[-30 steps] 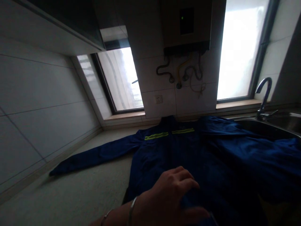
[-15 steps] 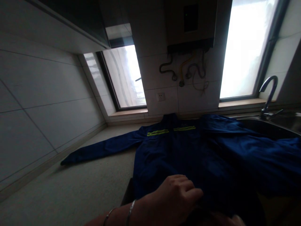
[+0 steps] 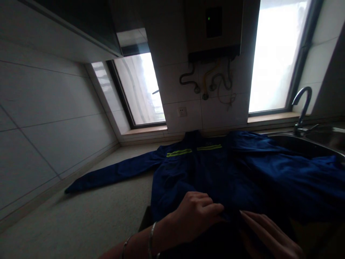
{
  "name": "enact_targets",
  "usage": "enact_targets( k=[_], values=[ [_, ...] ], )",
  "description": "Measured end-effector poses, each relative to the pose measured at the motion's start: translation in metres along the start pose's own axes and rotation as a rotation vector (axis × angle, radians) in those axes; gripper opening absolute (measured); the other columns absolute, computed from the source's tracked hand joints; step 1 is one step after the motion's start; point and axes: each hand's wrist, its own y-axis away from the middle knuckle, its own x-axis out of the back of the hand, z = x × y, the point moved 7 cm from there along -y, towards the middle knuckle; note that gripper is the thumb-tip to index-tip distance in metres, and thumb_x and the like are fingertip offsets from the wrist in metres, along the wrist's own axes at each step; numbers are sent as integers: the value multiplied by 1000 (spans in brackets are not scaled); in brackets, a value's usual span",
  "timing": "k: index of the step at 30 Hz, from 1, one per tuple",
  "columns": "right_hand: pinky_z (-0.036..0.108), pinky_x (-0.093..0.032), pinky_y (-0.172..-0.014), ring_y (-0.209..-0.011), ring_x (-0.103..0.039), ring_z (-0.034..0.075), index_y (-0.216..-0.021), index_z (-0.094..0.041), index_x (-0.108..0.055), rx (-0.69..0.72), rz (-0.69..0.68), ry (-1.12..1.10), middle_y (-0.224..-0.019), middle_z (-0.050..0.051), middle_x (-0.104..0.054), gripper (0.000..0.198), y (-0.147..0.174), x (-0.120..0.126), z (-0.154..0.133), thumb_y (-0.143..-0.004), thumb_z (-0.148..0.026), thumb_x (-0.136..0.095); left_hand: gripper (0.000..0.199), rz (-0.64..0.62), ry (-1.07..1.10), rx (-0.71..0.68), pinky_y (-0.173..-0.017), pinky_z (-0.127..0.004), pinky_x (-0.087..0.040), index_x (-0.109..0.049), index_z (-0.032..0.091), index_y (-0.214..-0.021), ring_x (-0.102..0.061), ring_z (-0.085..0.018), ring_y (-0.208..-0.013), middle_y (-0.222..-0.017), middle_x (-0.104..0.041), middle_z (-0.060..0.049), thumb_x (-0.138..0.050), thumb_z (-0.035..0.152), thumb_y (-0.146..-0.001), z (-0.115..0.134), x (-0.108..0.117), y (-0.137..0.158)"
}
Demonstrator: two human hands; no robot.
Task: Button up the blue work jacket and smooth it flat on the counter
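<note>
Now the blue jacket (image 3: 212, 171) lies spread on the tabletop (image 3: 107, 216). Your left hand (image 3: 192, 216) curls its fingers at the lower front; your right hand's (image 3: 271, 233) extend close together, any grip unclear.

Nothing is legible; a faint mark (image 3: 209, 143) on the blue jacket (image 3: 210, 172) is too dark to read.

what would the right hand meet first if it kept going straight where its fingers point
Probably the front of the blue jacket, which the right hand may already touch. The left hand lies close to that line too; the dim picture leaves depth unclear.
</note>
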Motion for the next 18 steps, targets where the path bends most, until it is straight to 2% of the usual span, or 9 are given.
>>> enact_targets(
  k=[6, 11, 18],
  values=[
    [16, -56, -69, -79, -67, 13, -114, -22, -60, -55, 25, -143, -93, 5, -68, 30, -19, -9, -8, -87, -19, -48, 19, 0, -61, 8, -53, -19, -38, -57, 17, -91, -48, -7, -50, -59, -54, 4, -41, 28, -94, -5, 1, -2],
    [18, -56, -71, -82, -66, 13, -119, -20, -57, -62, -11, -161, -95, 7, -66, 33, -15, -18, -5, -88, -16, -46, 22, 12, -149, -49, -63, -20, -44, -57, 17, -93, -52, -7, -56, -61, -55, 3, -39, 30, -94, -5, -2, 1],
    [20, -55, -70, -81, -63, 14, -121, -16, -55, 24, -41, -146, -90, 8, -65, 38, -17, -19, -9, -86, -10, -44, 19, 15, -247, -116, -74, -24, -47, -57, 17, -95, -54, -9, -62, -63, -55, 2, -40, 26, -94, 0, -3, 2]
  ],
)
